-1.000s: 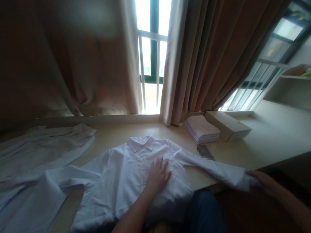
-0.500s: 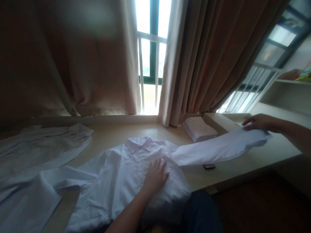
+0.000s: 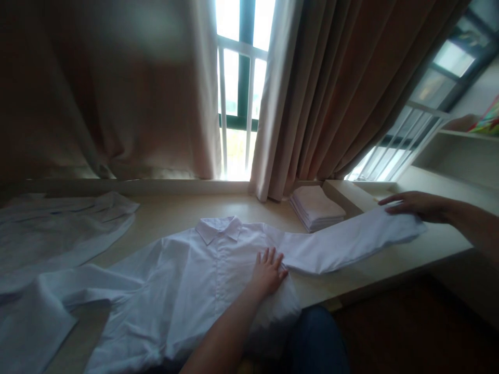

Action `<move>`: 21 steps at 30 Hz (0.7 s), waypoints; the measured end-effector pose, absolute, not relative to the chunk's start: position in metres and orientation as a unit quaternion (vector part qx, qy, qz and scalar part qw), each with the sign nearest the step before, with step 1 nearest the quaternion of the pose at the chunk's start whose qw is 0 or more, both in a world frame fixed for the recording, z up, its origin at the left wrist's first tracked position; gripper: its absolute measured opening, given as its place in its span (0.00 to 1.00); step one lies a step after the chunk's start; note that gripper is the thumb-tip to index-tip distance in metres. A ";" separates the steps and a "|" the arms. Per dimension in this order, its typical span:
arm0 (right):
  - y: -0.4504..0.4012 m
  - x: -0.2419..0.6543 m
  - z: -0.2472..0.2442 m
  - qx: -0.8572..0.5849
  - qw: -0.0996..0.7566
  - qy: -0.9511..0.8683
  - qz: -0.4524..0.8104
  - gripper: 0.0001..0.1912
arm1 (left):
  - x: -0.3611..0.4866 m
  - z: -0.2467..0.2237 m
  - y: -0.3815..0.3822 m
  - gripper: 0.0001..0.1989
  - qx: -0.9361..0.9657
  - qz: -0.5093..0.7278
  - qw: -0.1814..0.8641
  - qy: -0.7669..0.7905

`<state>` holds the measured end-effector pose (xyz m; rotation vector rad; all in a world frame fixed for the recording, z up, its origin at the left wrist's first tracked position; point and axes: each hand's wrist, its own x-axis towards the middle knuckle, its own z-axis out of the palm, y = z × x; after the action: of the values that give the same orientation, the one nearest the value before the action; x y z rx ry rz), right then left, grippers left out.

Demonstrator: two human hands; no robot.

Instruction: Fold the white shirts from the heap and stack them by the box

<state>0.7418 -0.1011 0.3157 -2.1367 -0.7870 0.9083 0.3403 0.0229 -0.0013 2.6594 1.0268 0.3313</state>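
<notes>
A white button-up shirt [image 3: 195, 291] lies front side up on a pale ledge, its collar toward the window. My left hand [image 3: 268, 272] presses flat on the chest near the right-hand armhole, fingers spread. The sleeve on that side [image 3: 331, 249] stretches out to the right. At its cuff end rests my right hand [image 3: 415, 205], fingers reaching over the cloth and apart. The other sleeve [image 3: 97, 283] runs left, bent and rumpled.
Stacked folded white cloth [image 3: 317, 208] sits behind the outstretched sleeve. More white garments [image 3: 66, 228] lie loosely at the left. Brown curtains [image 3: 331, 93] hang along the back, beside a barred window [image 3: 237, 104]. A shelf [image 3: 463, 150] stands at right; the ledge's front edge [image 3: 374, 285] borders dark floor.
My left hand has slid right across the chest toward the armhole. The sleeve has come down and covers a small dark object seen before. My right hand's fingers have loosened at the cuff.
</notes>
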 end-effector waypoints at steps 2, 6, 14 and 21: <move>-0.092 0.723 0.325 -0.817 0.335 -0.334 0.331 0.27 | 0.344 -0.006 0.022 0.35 0.918 0.116 0.133 0.354; -0.059 0.649 0.330 -0.775 0.293 -0.471 0.303 0.26 | 0.342 -0.005 0.021 0.35 0.916 0.127 0.155 0.348; 0.035 0.504 0.266 -0.700 0.263 -0.564 0.351 0.28 | 0.334 0.031 0.027 0.24 0.769 0.316 0.397 0.389; 0.076 0.443 0.218 -0.680 0.260 -0.540 0.423 0.33 | 0.307 0.079 0.045 0.39 0.546 0.409 0.638 0.356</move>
<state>0.4434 0.0759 0.2185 -1.8417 -1.4628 1.1445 0.3073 0.0448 0.0791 1.2467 0.8134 0.9344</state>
